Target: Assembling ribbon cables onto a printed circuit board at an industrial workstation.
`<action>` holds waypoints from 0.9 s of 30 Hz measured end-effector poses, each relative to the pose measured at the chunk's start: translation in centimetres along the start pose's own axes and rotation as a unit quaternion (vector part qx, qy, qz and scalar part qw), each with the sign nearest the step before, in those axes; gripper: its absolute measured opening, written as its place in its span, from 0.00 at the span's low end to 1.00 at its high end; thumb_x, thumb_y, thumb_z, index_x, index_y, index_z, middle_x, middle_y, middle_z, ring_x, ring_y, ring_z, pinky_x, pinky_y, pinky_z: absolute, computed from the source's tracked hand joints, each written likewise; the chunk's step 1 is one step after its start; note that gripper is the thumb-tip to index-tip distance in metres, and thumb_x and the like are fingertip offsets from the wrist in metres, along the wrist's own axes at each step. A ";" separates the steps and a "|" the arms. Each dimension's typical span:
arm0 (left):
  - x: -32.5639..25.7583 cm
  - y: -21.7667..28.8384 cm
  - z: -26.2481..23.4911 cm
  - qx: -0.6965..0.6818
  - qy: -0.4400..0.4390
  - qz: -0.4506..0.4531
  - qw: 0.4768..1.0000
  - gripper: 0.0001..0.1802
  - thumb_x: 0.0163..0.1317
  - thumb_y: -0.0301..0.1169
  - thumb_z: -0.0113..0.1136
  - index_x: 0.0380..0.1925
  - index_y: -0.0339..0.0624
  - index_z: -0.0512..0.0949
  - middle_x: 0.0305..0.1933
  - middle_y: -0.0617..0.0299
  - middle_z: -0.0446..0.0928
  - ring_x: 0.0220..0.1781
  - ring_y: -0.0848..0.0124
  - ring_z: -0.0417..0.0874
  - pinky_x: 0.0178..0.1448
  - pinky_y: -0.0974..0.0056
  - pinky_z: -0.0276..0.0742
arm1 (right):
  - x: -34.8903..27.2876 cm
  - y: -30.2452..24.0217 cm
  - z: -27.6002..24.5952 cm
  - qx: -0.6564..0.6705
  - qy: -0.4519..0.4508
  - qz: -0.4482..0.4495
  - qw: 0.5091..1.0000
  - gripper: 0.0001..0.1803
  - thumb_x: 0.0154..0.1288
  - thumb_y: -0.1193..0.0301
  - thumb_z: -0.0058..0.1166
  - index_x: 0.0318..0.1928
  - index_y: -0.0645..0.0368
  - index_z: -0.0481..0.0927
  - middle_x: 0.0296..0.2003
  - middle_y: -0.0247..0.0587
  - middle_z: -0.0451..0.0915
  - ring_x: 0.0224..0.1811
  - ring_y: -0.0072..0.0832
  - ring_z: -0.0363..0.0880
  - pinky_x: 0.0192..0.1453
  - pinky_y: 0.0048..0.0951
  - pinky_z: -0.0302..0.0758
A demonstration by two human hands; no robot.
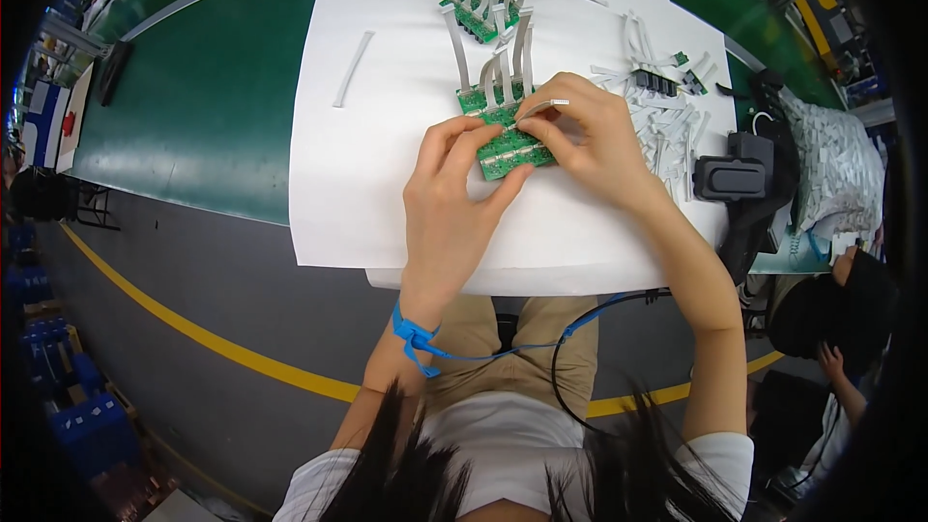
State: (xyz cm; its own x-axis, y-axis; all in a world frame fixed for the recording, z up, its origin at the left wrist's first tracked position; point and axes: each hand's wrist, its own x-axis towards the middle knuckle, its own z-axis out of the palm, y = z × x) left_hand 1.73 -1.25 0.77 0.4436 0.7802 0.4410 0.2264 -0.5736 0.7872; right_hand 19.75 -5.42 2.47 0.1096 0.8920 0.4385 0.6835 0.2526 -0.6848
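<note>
A green circuit board [498, 166] lies on the white sheet in front of me, with several flat grey ribbon cables [503, 77] standing up from its far part. My left hand [452, 184] rests on the board's left side, fingertips on its surface and thumb at the near edge. Between the thumb and fingers of my right hand [590, 140] is a short ribbon cable [556, 103], one white end sticking out past the fingers. Its other end is down at the board's middle, partly hidden by the fingertips. Around my left wrist is a blue strap [416, 336].
Behind stands another green board [476, 14] with upright cables. Loose ribbon cables [677, 135] and black connectors [655, 83] lie to the right, beside a black box [732, 174]. A single cable [353, 70] lies left. A blue cord runs from my wrist; another person sits at far right.
</note>
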 end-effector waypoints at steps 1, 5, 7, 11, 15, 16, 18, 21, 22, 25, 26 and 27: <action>0.0 0.1 0.0 -0.002 0.000 0.001 1.000 0.21 0.52 0.29 0.76 0.46 0.38 0.82 0.52 0.57 0.77 0.47 0.62 0.84 0.46 0.61 0.83 | 0.0 -0.1 0.1 0.013 -0.001 0.007 1.000 0.06 0.60 0.76 0.65 0.35 0.67 0.82 0.30 0.41 0.80 0.31 0.29 0.82 0.36 0.27 0.79; -0.1 0.4 0.0 -0.011 0.005 -0.035 0.999 0.22 0.48 0.29 0.79 0.44 0.38 0.83 0.50 0.56 0.79 0.51 0.62 0.83 0.53 0.61 0.81 | 0.4 -0.4 -0.3 0.039 -0.029 0.052 0.997 0.06 0.60 0.76 0.65 0.36 0.67 0.83 0.30 0.41 0.81 0.31 0.27 0.82 0.37 0.26 0.79; -0.1 0.4 0.0 -0.010 0.004 -0.035 0.999 0.21 0.48 0.29 0.79 0.44 0.38 0.83 0.50 0.56 0.79 0.51 0.62 0.83 0.53 0.61 0.81 | 0.5 -0.6 -0.8 0.040 -0.042 0.070 0.996 0.06 0.61 0.76 0.65 0.36 0.67 0.83 0.30 0.41 0.81 0.31 0.27 0.82 0.37 0.26 0.79; -0.2 0.4 0.0 -0.016 0.004 -0.036 0.999 0.21 0.48 0.29 0.78 0.44 0.38 0.83 0.50 0.56 0.79 0.51 0.62 0.83 0.53 0.61 0.81 | 0.5 -0.5 -0.9 0.054 -0.056 0.087 0.993 0.07 0.61 0.74 0.66 0.36 0.66 0.84 0.31 0.40 0.82 0.32 0.24 0.82 0.38 0.25 0.79; -0.1 0.2 0.1 -0.015 0.009 -0.021 1.000 0.21 0.48 0.28 0.78 0.44 0.38 0.83 0.50 0.56 0.79 0.50 0.62 0.83 0.52 0.61 0.81 | 0.5 -0.6 -1.2 0.038 -0.064 0.065 0.995 0.08 0.62 0.74 0.66 0.37 0.66 0.84 0.32 0.40 0.81 0.31 0.24 0.83 0.38 0.26 0.80; -0.1 0.3 0.2 -0.014 0.009 -0.020 1.000 0.21 0.48 0.28 0.78 0.44 0.38 0.83 0.50 0.56 0.79 0.50 0.62 0.83 0.52 0.61 0.81 | 0.5 -0.3 -1.2 0.037 -0.064 0.045 0.996 0.07 0.61 0.74 0.66 0.37 0.65 0.84 0.32 0.41 0.81 0.32 0.27 0.82 0.39 0.28 0.80; -0.1 0.4 0.1 -0.011 0.008 -0.023 1.000 0.21 0.48 0.28 0.78 0.44 0.38 0.83 0.50 0.56 0.79 0.50 0.62 0.83 0.52 0.61 0.81 | 0.5 -0.2 -1.1 0.039 -0.064 0.024 0.997 0.07 0.60 0.74 0.66 0.37 0.65 0.84 0.33 0.41 0.80 0.33 0.30 0.82 0.39 0.30 0.80; -0.1 0.3 0.1 -0.010 0.006 -0.027 1.000 0.22 0.48 0.28 0.78 0.44 0.37 0.83 0.51 0.56 0.79 0.50 0.62 0.83 0.52 0.61 0.81 | 0.6 -0.5 -0.7 -0.093 -0.053 -0.090 0.990 0.07 0.57 0.77 0.65 0.36 0.65 0.83 0.33 0.42 0.77 0.36 0.37 0.79 0.40 0.35 0.79; -0.1 0.3 0.1 -0.009 0.006 -0.028 1.000 0.22 0.48 0.28 0.78 0.44 0.37 0.83 0.51 0.56 0.79 0.50 0.62 0.83 0.52 0.61 0.81 | 0.7 -1.0 -0.7 -0.118 -0.053 -0.097 0.987 0.07 0.55 0.79 0.65 0.37 0.64 0.84 0.33 0.41 0.77 0.37 0.38 0.79 0.40 0.36 0.79; -0.1 0.0 0.4 -0.020 0.007 -0.023 1.000 0.22 0.48 0.28 0.78 0.44 0.36 0.83 0.51 0.56 0.79 0.50 0.62 0.83 0.52 0.61 0.81 | 0.5 -1.1 -0.3 -0.160 -0.047 -0.108 0.980 0.07 0.53 0.81 0.64 0.36 0.64 0.83 0.32 0.41 0.76 0.37 0.39 0.77 0.40 0.37 0.78; -0.1 0.1 0.4 -0.017 0.006 -0.019 1.000 0.22 0.48 0.27 0.78 0.44 0.36 0.83 0.51 0.56 0.79 0.50 0.62 0.83 0.52 0.61 0.81 | 0.3 -1.2 -0.1 -0.178 -0.040 -0.113 0.977 0.06 0.54 0.79 0.63 0.34 0.66 0.82 0.30 0.41 0.74 0.37 0.39 0.75 0.41 0.39 0.77; -0.2 0.1 0.3 -0.014 0.005 -0.014 1.000 0.22 0.48 0.27 0.78 0.44 0.36 0.83 0.51 0.55 0.79 0.50 0.62 0.83 0.52 0.61 0.81 | 0.2 -1.3 0.1 -0.178 -0.040 -0.112 0.977 0.06 0.54 0.79 0.63 0.34 0.66 0.82 0.30 0.41 0.74 0.37 0.39 0.75 0.41 0.39 0.77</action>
State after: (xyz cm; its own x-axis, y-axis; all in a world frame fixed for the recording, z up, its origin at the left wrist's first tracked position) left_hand 1.97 -1.55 0.64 0.4286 0.7986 0.4225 0.2145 -0.5442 0.8111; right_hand 18.84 -5.52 3.44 -0.1181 0.8593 0.4977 0.8928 0.3113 -0.3255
